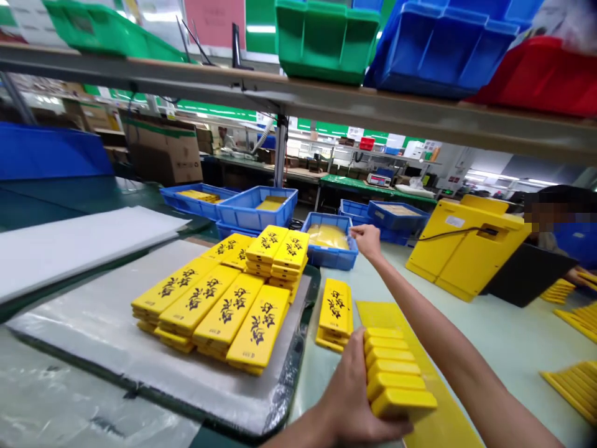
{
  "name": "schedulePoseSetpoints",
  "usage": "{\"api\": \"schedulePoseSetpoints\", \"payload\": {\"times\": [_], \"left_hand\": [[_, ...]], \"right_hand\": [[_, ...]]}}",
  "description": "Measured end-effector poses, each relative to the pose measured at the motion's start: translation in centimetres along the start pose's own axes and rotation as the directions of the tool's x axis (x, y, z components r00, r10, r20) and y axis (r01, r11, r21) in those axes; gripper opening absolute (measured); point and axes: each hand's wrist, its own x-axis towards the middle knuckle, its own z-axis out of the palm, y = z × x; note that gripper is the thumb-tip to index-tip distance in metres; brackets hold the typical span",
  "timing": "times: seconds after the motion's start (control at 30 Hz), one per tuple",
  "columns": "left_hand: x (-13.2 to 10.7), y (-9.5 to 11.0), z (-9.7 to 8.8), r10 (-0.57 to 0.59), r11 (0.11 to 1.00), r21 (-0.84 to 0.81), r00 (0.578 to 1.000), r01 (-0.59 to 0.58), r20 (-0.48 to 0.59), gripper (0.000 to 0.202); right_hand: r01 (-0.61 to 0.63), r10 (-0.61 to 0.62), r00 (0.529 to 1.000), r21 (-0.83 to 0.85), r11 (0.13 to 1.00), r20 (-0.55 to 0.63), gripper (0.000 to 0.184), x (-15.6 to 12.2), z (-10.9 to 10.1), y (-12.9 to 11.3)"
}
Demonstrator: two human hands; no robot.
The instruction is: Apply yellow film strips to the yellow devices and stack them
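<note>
My left hand (pixel 354 398) is closed around a stack of several yellow cases (pixel 394 370), held on edge above a flat yellow sheet (pixel 420 373). My right hand (pixel 366 239) reaches far forward and pinches the rim of a small blue bin (pixel 331 255) that holds yellow parts in plastic. Just left of the held stack lies a short pile of printed yellow cases (pixel 336 311). Many more printed yellow cases (pixel 219 305) lie in rows and stacks on a foam-lined tray (pixel 140 361).
Other blue bins (pixel 256 208) stand behind the rows. A yellow machine housing (pixel 461 246) stands at the right, with another person (pixel 559 236) beside it. More yellow pieces (pixel 573 379) lie at the right edge. Green, blue and red bins (pixel 326 37) sit on an overhead shelf.
</note>
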Motion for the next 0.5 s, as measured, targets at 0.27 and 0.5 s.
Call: {"api": "schedulePoseSetpoints", "payload": {"times": [0.27, 0.5], "left_hand": [[0.2, -3.1, 1.0, -0.070, 0.997, -0.035, 0.997, 0.071, 0.036, 0.154], [-0.2, 0.2, 0.1, -0.018, 1.000, -0.010, 1.000, 0.019, 0.022, 0.141]], "right_hand": [[-0.117, 0.128, 0.968, -0.064, 0.991, 0.218, 0.020, 4.7, 5.3, 2.5], [-0.132, 0.092, 0.939, 0.098, 0.986, 0.332, 0.035, 4.0, 1.5, 1.2]]}}
